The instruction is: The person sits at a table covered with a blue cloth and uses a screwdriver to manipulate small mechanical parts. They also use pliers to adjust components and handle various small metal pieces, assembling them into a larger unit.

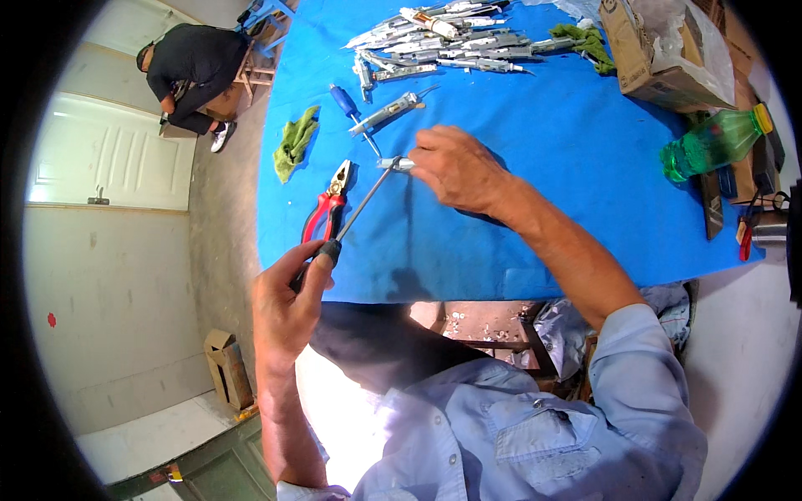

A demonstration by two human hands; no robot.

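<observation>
The part point(396, 164), at the counter's point(601, 150) 9 o'clock, is pinched in the right hand point(459, 171), seemingly mid-work; the left hand point(288, 302) grips a screwdriver point(365, 204), tip at it. At 12 o'clock: 1 loose part point(386, 113), then a pile point(493, 42); finished or not, unclear.

- This is looking like a workshop.
- A black-handled screwdriver point(351, 222) and red-handled pliers point(334, 195) are lying or working near left.
- Slim metal assemblies point(443, 43) are sitting heaped far off.

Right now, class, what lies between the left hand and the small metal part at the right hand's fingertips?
In the head view, a screwdriver spans it, from the left hand toward the metal part.
</observation>
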